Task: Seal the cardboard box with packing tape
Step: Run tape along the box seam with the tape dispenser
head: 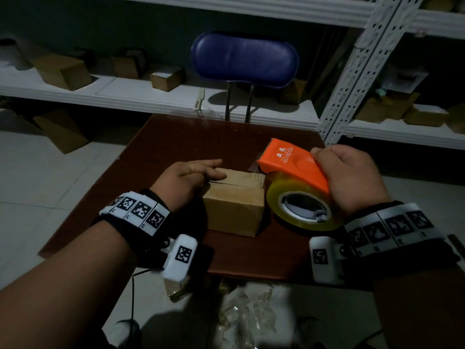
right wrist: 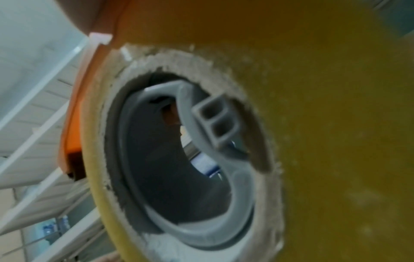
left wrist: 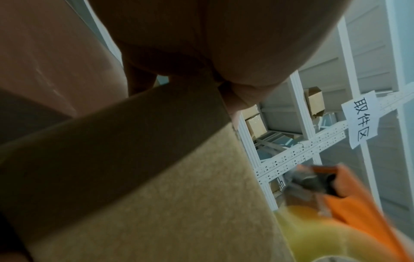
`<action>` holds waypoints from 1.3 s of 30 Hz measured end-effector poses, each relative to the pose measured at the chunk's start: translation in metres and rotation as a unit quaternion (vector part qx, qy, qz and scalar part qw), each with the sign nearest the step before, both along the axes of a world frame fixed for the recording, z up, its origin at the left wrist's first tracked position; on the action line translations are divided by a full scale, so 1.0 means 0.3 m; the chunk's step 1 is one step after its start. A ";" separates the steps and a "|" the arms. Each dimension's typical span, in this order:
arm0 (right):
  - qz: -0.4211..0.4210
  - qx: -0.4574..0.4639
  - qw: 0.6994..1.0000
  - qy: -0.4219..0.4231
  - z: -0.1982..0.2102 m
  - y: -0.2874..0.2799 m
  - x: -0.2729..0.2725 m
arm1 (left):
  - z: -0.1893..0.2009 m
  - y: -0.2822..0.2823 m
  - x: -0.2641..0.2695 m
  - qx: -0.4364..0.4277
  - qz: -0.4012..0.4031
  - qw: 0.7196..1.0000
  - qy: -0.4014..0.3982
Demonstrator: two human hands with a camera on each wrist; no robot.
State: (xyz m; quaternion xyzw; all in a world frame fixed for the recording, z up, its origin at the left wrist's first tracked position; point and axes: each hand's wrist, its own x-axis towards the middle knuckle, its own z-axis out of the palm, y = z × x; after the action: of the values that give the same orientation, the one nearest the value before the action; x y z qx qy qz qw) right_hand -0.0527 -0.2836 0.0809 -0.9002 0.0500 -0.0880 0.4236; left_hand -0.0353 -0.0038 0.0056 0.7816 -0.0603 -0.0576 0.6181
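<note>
A small brown cardboard box stands on the dark red table, its top flaps closed with a seam showing. My left hand lies flat on the box's top left edge, fingers straight. My right hand grips the orange tape dispenser with its yellowish tape roll, just right of the box, cutter end near the box's far right corner. In the left wrist view the box fills the frame under the palm, with the dispenser at lower right. The right wrist view shows only the tape roll and its grey core.
A blue chair stands behind the table. White metal shelves with cardboard boxes run along the back and right. Crumpled clear plastic lies on the floor by the table's near edge.
</note>
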 end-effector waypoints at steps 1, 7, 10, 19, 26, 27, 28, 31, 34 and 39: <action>0.004 0.003 1.000 -0.003 0.006 0.004 -0.003 | -0.003 0.002 0.004 0.007 -0.003 1.000 -0.005; 0.017 -0.039 0.999 -0.017 0.051 0.014 -0.014 | 0.046 -0.017 -0.003 0.066 0.075 0.988 -0.121; 0.033 -0.073 0.996 -0.036 0.096 0.028 -0.019 | 0.110 -0.032 -0.025 0.064 0.102 0.978 -0.171; 0.116 -0.143 0.978 -0.100 0.216 0.125 0.036 | 0.194 -0.061 -0.039 -0.068 0.026 0.994 -0.078; 0.133 -0.164 0.973 -0.093 0.223 0.194 0.081 | 0.216 -0.026 -0.049 -0.110 0.043 0.988 -0.103; 0.134 -0.170 0.972 -0.090 0.222 0.198 0.084 | 0.218 -0.022 -0.055 -0.098 0.047 0.987 -0.120; 0.135 -0.173 0.972 -0.088 0.222 0.202 0.086 | 0.217 -0.019 -0.060 -0.086 0.050 0.985 -0.138; 0.147 -0.181 0.969 -0.084 0.230 0.209 0.080 | 0.211 -0.008 -0.068 -0.047 0.067 0.976 -0.202; 0.155 -0.195 0.966 -0.074 0.245 0.207 0.076 | 0.212 0.002 -0.067 -0.029 0.085 0.967 -0.236; 0.165 -0.217 0.961 -0.048 0.263 0.211 0.078 | 0.202 0.011 -0.062 -0.042 0.080 0.968 -0.233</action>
State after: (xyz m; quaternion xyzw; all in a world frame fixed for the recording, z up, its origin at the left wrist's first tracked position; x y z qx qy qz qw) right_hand -0.0294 -0.2202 0.1597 -0.9609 -0.1397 -0.0688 0.2288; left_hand -0.0538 -0.0006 0.0663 0.7488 -0.1427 0.1786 0.6221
